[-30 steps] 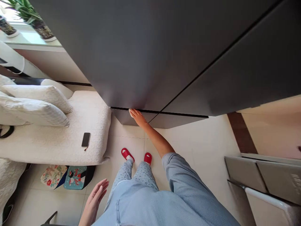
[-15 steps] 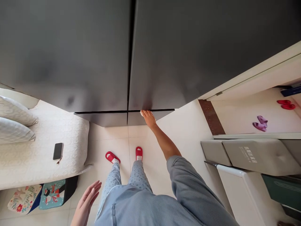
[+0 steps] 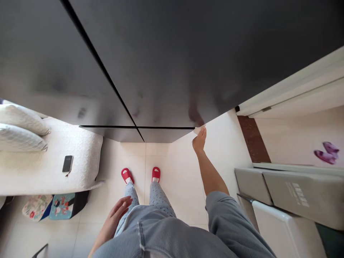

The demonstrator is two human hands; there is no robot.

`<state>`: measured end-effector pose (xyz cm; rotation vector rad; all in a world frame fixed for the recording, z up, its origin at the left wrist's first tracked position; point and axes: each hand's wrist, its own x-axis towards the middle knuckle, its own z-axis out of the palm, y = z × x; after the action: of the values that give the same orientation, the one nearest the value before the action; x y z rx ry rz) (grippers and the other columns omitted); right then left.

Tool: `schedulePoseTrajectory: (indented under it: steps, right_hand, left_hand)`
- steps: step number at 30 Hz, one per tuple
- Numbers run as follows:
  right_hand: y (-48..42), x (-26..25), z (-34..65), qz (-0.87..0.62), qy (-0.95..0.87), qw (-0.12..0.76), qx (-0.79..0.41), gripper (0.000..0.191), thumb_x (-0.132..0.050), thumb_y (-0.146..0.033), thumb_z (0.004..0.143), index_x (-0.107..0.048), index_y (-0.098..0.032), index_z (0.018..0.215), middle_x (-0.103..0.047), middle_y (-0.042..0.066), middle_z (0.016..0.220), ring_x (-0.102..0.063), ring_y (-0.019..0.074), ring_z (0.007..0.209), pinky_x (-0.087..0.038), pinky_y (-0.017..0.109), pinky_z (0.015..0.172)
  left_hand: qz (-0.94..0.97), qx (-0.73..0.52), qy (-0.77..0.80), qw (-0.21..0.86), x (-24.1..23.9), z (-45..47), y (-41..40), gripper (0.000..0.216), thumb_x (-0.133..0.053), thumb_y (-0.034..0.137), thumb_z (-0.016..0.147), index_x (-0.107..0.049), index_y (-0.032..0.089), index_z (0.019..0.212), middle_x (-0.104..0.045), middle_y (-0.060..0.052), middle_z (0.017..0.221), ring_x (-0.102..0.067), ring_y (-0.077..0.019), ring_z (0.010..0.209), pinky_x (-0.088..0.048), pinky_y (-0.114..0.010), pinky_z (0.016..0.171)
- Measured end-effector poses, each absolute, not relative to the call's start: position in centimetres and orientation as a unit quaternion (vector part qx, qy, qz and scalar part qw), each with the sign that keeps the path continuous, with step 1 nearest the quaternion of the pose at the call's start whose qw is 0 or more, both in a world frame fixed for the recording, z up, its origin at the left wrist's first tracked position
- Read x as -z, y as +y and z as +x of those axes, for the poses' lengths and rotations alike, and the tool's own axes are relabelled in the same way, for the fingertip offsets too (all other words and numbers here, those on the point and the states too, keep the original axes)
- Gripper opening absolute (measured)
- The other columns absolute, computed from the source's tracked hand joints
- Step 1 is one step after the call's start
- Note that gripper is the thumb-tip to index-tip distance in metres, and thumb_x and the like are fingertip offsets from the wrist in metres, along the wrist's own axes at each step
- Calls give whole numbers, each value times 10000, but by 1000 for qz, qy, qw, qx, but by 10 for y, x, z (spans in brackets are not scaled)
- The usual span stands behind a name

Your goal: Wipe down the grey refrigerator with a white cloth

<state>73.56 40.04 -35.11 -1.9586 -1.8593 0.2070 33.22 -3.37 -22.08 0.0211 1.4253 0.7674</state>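
The cloth, a small white scrap (fabric or tissue, I cannot tell), sits at the lower right corner of the right door, just right of frame centre; the right hand is directly below it, fingers drawn together and pointing up, pinching the cloth against the door's bottom edge. That arm is stretched out nearly straight from the grey sleeve at lower right, so it is the near hand by far. The left hand is well apart at bottom centre, fingers loosely spread, lying on the trouser leg and holding nothing.

The door is a flat, dark grey matte panel with a faint sheen; it dimly mirrors the arm. Its long axis runs up out of the frame; its lower edge is a thin black seam running left from the cloth; a second seam runs diagonally to the upper left, parting it from the left door. Below the seam show two short drawer fronts of the same finish.

Under these: pale glossy floor tiles; red slippers on the feet; at left a quilted white bed with a black phone and pillows; at right, grey padded boxes and purple slippers beyond a brown threshold.
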Motion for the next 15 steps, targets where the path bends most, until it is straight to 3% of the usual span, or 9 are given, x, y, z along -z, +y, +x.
schedulePoseTrajectory:
  steps: [7,11,15]
  right_hand:
    - [375,390,625,-665,-698,237,-121,785,-422,-129,915,-192,38,1647,-119,334,1697,18,400,1643,-177,695,1296]
    - [337,399,537,-577,-768,225,-163,773,-358,-59,877,-293,-36,1647,-264,238,1701,-105,317,1651,-239,610,1325]
    - [306,411,423,-465,-837,200,-206,716,-311,-41,892,-491,-171,1573,-472,123,1618,-335,213,1586,-338,470,1319]
  left_hand:
    - [2,-370,660,654,215,319,-41,687,-754,746,775,-757,234,1234,-712,-153,1374,-559,-379,1430,-359,-541,1268]
    - [-46,-371,722,582,234,298,-73,646,-754,745,722,-788,240,1125,-765,-141,1260,-604,-411,1369,-390,-556,1230]
    - [-101,-351,762,535,244,265,-122,447,-883,618,603,-777,238,812,-790,-100,976,-643,-460,1263,-403,-565,1202]
